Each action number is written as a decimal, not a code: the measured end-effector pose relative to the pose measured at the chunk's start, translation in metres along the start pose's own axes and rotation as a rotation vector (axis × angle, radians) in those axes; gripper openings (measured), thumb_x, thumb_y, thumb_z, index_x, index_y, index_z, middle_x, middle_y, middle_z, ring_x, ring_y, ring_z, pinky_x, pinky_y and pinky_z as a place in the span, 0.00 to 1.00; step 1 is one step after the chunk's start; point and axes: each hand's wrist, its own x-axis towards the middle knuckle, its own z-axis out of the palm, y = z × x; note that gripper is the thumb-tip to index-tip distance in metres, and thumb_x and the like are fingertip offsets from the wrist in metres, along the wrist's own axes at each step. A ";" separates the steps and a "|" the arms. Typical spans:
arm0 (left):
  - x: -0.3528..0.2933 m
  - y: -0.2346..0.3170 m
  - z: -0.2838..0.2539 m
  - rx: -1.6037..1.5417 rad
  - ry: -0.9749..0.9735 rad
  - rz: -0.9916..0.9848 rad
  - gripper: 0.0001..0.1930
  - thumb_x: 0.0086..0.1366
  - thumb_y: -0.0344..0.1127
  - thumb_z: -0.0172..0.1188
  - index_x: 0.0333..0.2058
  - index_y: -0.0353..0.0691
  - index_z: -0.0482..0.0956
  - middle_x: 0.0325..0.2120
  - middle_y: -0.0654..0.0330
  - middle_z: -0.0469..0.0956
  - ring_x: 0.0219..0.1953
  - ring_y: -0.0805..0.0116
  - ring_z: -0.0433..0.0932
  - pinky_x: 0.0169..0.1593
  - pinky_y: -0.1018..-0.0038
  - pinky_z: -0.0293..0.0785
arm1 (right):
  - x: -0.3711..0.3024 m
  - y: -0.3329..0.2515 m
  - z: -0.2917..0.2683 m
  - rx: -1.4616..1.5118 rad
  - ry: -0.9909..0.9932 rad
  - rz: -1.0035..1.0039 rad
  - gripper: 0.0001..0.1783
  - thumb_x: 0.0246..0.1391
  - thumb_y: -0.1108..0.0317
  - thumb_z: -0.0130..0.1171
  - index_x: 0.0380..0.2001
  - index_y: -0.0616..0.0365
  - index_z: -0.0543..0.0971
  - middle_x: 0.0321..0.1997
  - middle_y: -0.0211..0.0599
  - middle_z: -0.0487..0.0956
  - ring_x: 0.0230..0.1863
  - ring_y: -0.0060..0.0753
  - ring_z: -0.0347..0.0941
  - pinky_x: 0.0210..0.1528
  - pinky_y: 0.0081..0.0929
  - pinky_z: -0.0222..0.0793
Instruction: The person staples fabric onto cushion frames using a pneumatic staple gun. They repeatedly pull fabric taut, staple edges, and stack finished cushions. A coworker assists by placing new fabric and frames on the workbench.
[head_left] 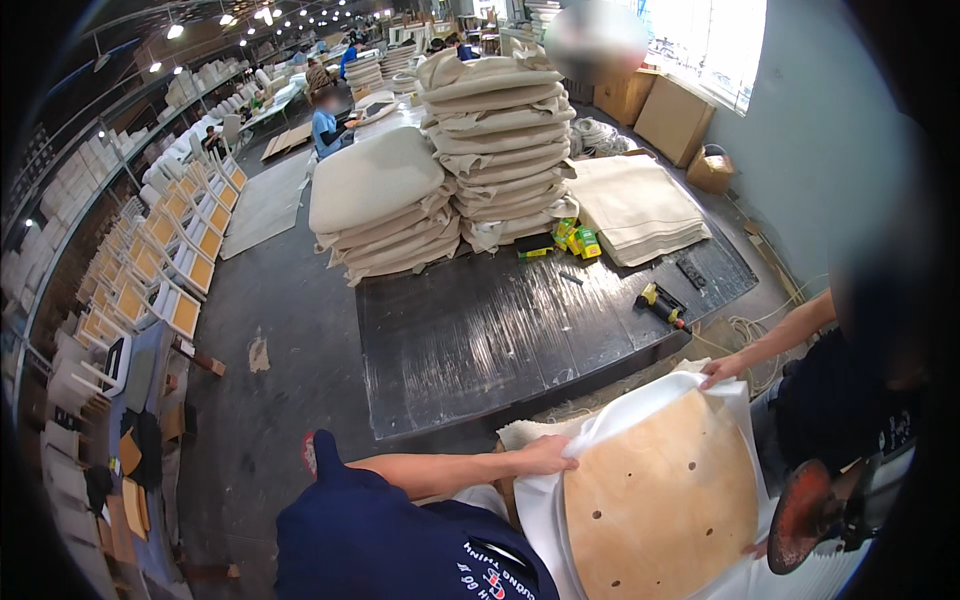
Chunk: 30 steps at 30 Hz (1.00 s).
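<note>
My left hand [545, 455] reaches across from the left, its fingers closed on white cloth [537, 500] at the upper left edge of a plywood seat panel [655, 500]. The panel is pale, curved, rounded at its corners and drilled with several holes. White padding [645, 400] shows beyond its far edge, and the cloth spreads out around it. At the far right corner a co-worker's hand [722, 370] grips the white layer. Part of another hand [757, 550] shows at the panel's right edge; its arm is hidden. I cannot see my right hand.
A machine with a worn red disc [800, 515] stands close at the right. Beyond lies a low black platform [480, 340] with a yellow-black power tool [662, 305], small green-yellow boxes [577, 238] and tall stacks of beige cushions [500, 150]. Wooden chair frames [165, 250] line the left.
</note>
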 end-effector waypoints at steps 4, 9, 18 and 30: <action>-0.005 0.032 -0.008 -0.075 -0.047 0.052 0.26 0.70 0.52 0.66 0.58 0.40 0.82 0.54 0.46 0.85 0.57 0.48 0.84 0.61 0.57 0.76 | 0.010 0.005 0.003 -0.129 0.094 -0.060 0.37 0.77 0.45 0.48 0.76 0.60 0.65 0.78 0.59 0.63 0.77 0.56 0.62 0.75 0.51 0.62; 0.013 0.011 0.011 -0.051 -0.051 0.035 0.27 0.70 0.52 0.66 0.58 0.39 0.82 0.53 0.44 0.85 0.57 0.47 0.84 0.61 0.56 0.76 | 0.017 0.005 0.006 -0.170 0.112 -0.100 0.36 0.77 0.46 0.48 0.75 0.59 0.66 0.78 0.60 0.64 0.77 0.57 0.63 0.75 0.51 0.63; 0.018 0.010 0.013 0.136 -0.030 0.055 0.30 0.67 0.55 0.67 0.53 0.31 0.83 0.50 0.37 0.85 0.57 0.40 0.83 0.60 0.51 0.77 | 0.023 0.012 0.010 -0.223 0.164 -0.157 0.34 0.77 0.47 0.49 0.75 0.58 0.68 0.77 0.61 0.65 0.75 0.58 0.65 0.73 0.51 0.65; 0.012 0.029 -0.006 0.444 -0.017 0.044 0.32 0.64 0.60 0.68 0.47 0.30 0.87 0.44 0.37 0.87 0.50 0.41 0.87 0.54 0.50 0.82 | 0.026 0.018 0.016 -0.280 0.233 -0.222 0.31 0.78 0.49 0.49 0.73 0.57 0.70 0.76 0.63 0.67 0.74 0.60 0.67 0.71 0.51 0.69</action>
